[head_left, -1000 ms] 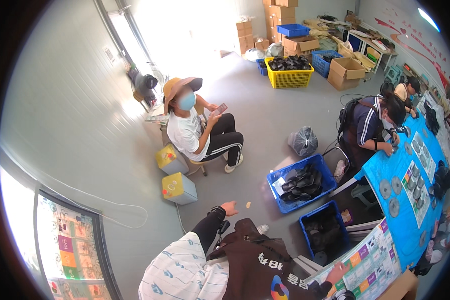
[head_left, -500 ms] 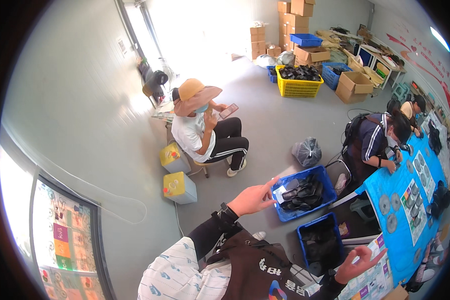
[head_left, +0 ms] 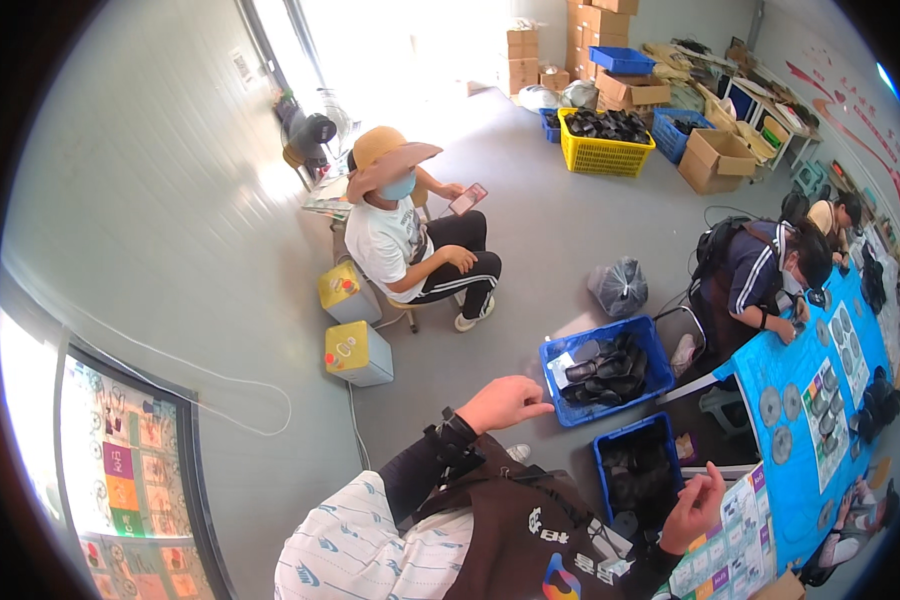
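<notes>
My left hand [head_left: 507,405] hovers in front of my body, just left of a blue crate [head_left: 567,415]. Its fingers are curled in, the thumb points right, and nothing shows in it. A black band is strapped around that wrist. My right hand [head_left: 694,510] is raised beside a second blue crate [head_left: 602,470], its fingers loosely bent and apart, holding nothing. The upper crate holds black shoe-like pieces [head_left: 610,372] and a white card [head_left: 558,372]. Dark pieces [head_left: 638,478], hard to make out, fill the lower one.
A blue-covered table [head_left: 785,460] stands at right, where people [head_left: 760,270] are working. A seated person [head_left: 390,240] holds a phone. Two metal cans [head_left: 362,360], a stuffed plastic bag [head_left: 618,287], a yellow crate [head_left: 605,155] and cardboard boxes [head_left: 717,162] stand on the floor.
My left hand's stretched fingers have curled in. My right hand has moved slightly up with its fingers drawn closer. The seated person has lowered one hand to the leg and raised the head.
</notes>
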### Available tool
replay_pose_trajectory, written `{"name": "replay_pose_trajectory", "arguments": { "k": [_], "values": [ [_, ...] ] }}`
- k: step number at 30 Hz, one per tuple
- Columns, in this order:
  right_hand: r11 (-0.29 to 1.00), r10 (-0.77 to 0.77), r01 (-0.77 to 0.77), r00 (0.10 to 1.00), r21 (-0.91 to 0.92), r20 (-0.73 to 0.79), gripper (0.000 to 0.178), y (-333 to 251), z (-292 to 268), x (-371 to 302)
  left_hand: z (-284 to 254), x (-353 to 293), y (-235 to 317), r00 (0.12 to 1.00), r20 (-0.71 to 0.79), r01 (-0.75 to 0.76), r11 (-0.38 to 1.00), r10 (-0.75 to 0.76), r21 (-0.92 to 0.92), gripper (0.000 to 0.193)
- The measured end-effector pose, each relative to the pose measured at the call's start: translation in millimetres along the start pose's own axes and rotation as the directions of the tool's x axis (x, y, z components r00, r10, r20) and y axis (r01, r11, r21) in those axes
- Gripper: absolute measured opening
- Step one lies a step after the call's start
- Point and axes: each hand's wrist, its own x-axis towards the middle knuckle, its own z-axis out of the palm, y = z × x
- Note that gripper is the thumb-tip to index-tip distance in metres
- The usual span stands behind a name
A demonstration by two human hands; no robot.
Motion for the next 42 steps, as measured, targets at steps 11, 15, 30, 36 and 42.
{"name": "replay_pose_trajectory", "arguments": {
  "k": [11,15,30,36,42],
  "values": [
    [0.934,0.344,-0.312,0.916,-0.174,0.205,0.014,36.0,0.2,-19.6,36.5,38.8,-8.6,0.939,0.344,-0.057,0.988,0.006,0.140,0.033],
    [0.854,0.495,-0.456,0.861,-0.249,0.120,0.015,60.1,-5.9,-54.3,56.3,71.0,-1.2,0.829,0.559,-0.067,0.990,-0.015,0.126,0.034],
    [0.303,0.851,-0.924,0.372,-0.234,-0.369,0.021,114.5,-77.6,-255.5,187.9,146.1,50.2,0.527,0.818,-0.447,0.894,0.230,0.037,0.047],
    [0.100,0.766,-0.994,0.102,-0.039,-0.635,0.033,161.3,-128.2,-298.6,229.0,162.7,37.8,0.649,0.592,-0.479,0.861,0.478,-0.169,0.045],
    [-0.090,0.384,-0.990,-0.137,0.110,-0.913,0.048,219.7,-230.0,-304.0,252.9,180.5,88.2,0.415,0.890,-0.459,0.888,0.189,0.025,0.050]
  ]
}}
